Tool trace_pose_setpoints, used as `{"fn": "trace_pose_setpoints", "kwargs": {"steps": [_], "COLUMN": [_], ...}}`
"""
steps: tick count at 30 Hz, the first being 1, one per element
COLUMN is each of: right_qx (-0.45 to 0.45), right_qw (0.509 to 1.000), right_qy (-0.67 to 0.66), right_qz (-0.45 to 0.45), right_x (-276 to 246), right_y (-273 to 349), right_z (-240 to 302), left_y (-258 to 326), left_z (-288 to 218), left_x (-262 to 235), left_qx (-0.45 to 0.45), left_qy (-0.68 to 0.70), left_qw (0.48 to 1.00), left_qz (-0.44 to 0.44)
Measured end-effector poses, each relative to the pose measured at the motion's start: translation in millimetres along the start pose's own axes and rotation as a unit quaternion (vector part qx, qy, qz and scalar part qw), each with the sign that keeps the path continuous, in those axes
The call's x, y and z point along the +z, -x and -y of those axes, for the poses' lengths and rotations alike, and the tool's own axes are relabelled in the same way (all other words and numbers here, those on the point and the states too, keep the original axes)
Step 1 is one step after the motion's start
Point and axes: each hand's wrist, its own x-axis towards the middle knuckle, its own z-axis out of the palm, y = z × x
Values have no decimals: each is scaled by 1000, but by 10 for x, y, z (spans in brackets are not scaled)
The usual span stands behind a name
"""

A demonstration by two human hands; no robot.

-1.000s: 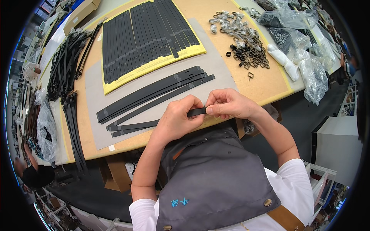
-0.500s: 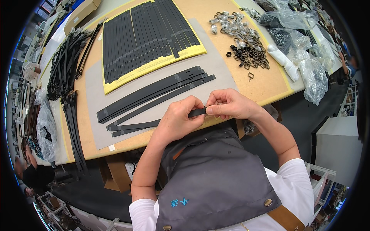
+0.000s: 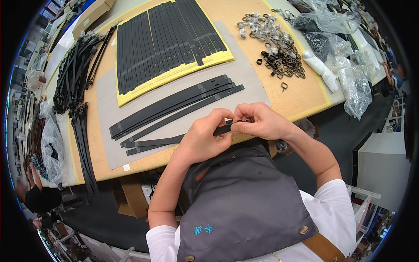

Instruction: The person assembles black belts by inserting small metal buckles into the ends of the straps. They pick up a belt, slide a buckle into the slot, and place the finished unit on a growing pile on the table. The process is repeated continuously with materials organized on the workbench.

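The long, flat, black leather-like strap (image 3: 224,128) is up off the surface (image 3: 294,98) at its near edge, its end between your two hands. Your left hand (image 3: 208,134) has its fingers curled and pinched around the strap just short of that end. Your right hand (image 3: 261,122) has thumb and forefinger closed on the end itself, by a small, dark, metal buckle (image 3: 249,121) partly hidden by your fingers. The rest of the strap seems to trail leftward under your left hand over the smooth grey sheet (image 3: 253,85), though your hand hides the join.

Expect the strap to be light: springy along its length, bending easily across its flat faces but stiff edgewise. Its smooth finish may slide a little under dry fingertips, so a flat thumb-and-forefinger pinch on the broad faces, close to the end, should steady it best. A hold farther back would likely let the tip flex away. The buckle looks hard and small for its weight, and liable to twist; it is best taken by its outer frame. Neither piece looks fragile, though the strap's face could mark under fingernails.
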Motion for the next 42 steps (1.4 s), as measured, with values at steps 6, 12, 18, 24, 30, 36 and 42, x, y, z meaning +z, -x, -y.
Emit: {"fn": "trace_pose_setpoints", "kwargs": {"steps": [6,12,18,24,30,36,42], "right_qx": [-10,-86,-128,-105,-162,-19,-25], "right_qw": [999,993,990,957,890,991,888], "right_qy": [-12,-77,44,241,356,123,298], "right_qz": [45,30,-42,-122,-236,-54,-348], "right_x": [28,165,159,-77,-409,-338,-894], "right_y": [-27,-70,-85,-265,-426,-331,-538], "right_z": [96,96,70,-1,-291,13,-5], "left_y": [36,60,53,55,128,-102,-163], "left_z": [-8,96,67,316,403,257,375], "left_x": [-72,-15,-100,-142,-49,-60,-73], "left_qx": [-13,26,-5,0,1,49,0], "left_qy": [62,96,78,-54,-187,-248,-193], "left_qw": [998,995,997,997,981,965,981], "left_qz": [20,1,-28,-62,-45,-76,-12]}}
